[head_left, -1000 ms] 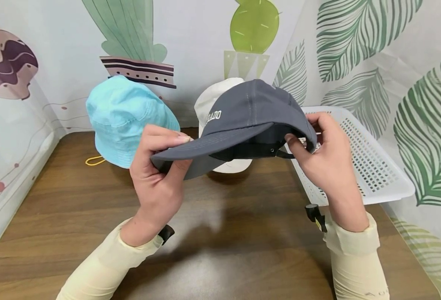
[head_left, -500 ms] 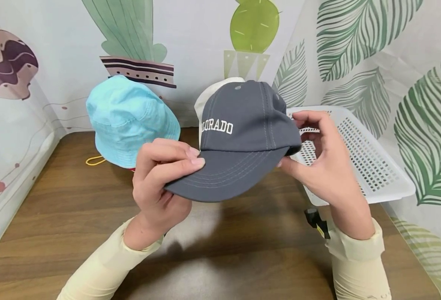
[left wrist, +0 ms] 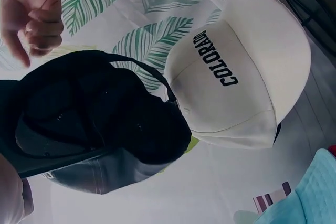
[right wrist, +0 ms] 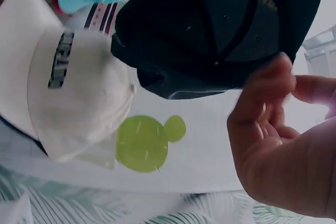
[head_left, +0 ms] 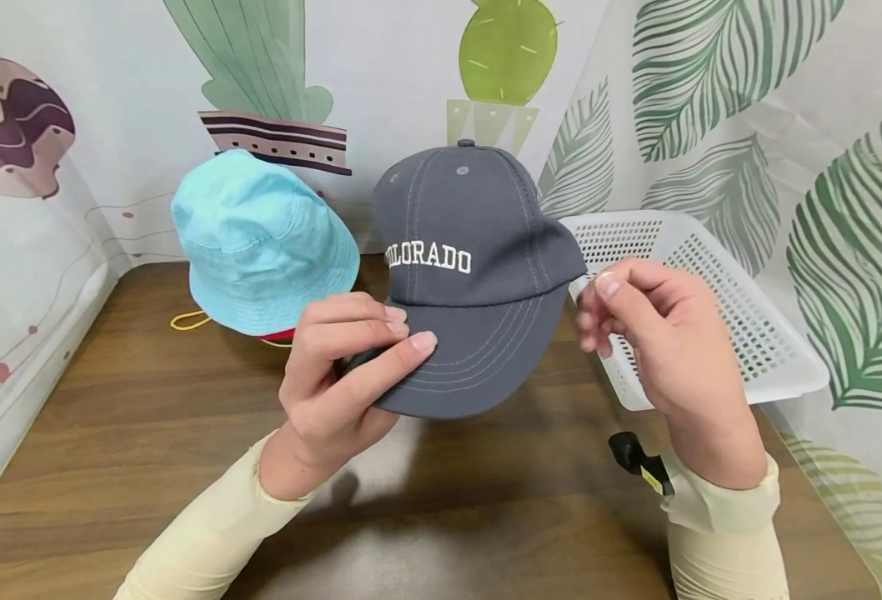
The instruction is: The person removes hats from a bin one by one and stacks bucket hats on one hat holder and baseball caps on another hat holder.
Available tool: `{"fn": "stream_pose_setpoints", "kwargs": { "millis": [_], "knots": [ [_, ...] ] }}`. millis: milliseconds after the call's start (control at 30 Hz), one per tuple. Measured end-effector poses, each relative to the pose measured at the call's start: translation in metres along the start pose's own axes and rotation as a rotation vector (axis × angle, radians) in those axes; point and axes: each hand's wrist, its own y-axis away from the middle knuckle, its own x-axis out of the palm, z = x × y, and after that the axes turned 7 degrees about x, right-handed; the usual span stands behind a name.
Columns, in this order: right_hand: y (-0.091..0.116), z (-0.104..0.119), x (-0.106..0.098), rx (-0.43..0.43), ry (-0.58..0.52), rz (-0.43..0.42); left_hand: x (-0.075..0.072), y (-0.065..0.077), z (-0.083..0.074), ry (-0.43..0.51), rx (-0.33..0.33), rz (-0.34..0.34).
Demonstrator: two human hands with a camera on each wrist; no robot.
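Observation:
A dark grey baseball cap (head_left: 463, 217) with white COLORADO lettering hangs over the table, its front tilted towards me. My left hand (head_left: 343, 379) pinches the brim at its left side, fingers on top and thumb out of sight underneath. Just right of the crown, my right hand (head_left: 674, 354) is off the cap, with loosely bent fingers and nothing in them. Both wrist views look into the cap's dark inside (left wrist: 68, 108), and its back strap (left wrist: 144, 66) shows in the left one. A cream cap (left wrist: 231, 77) with black COLORADO letters stands behind, hidden in the head view.
A light blue bucket hat (head_left: 253, 242) with a yellow cord loop (head_left: 188, 322) sits at the back left, red showing beneath its edge. At the right stands a white perforated plastic basket (head_left: 786, 367). Patterned cloth (head_left: 396, 75) lines the back and sides of the wooden table (head_left: 148, 433).
The grey cap has turned from a side view until its lettered front and brim face me. My right hand has let go of its back edge and drawn away to the right.

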Motion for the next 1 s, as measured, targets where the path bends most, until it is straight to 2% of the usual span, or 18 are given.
{"fn": "stream_pose_setpoints", "kwargs": {
  "millis": [133, 233, 367, 467, 567, 667, 800, 1000],
  "knots": [
    [-0.001, -0.002, 0.002, 0.067, -0.074, 0.182, 0.002, -0.003, 0.000, -0.018, 0.065, 0.032],
    [-0.003, -0.003, 0.008, 0.137, -0.174, 0.241, 0.003, -0.007, 0.000, -0.047, 0.119, 0.076],
    [-0.005, -0.007, 0.017, 0.205, -0.322, 0.187, 0.006, -0.011, 0.000, -0.107, 0.199, 0.134],
    [-0.004, -0.010, 0.022, 0.218, -0.423, 0.113, 0.007, -0.011, -0.001, -0.159, 0.269, 0.169],
    [-0.003, -0.013, 0.025, 0.232, -0.519, 0.044, 0.007, -0.011, -0.002, -0.188, 0.306, 0.194],
    [-0.004, -0.014, 0.027, 0.257, -0.577, -0.006, 0.005, -0.012, -0.005, -0.188, 0.307, 0.225],
    [-0.006, -0.015, 0.029, 0.294, -0.589, -0.038, 0.003, -0.012, -0.009, -0.166, 0.285, 0.267],
    [-0.006, -0.018, 0.031, 0.299, -0.599, -0.073, 0.004, -0.011, -0.011, -0.145, 0.201, 0.266]
  ]
}}
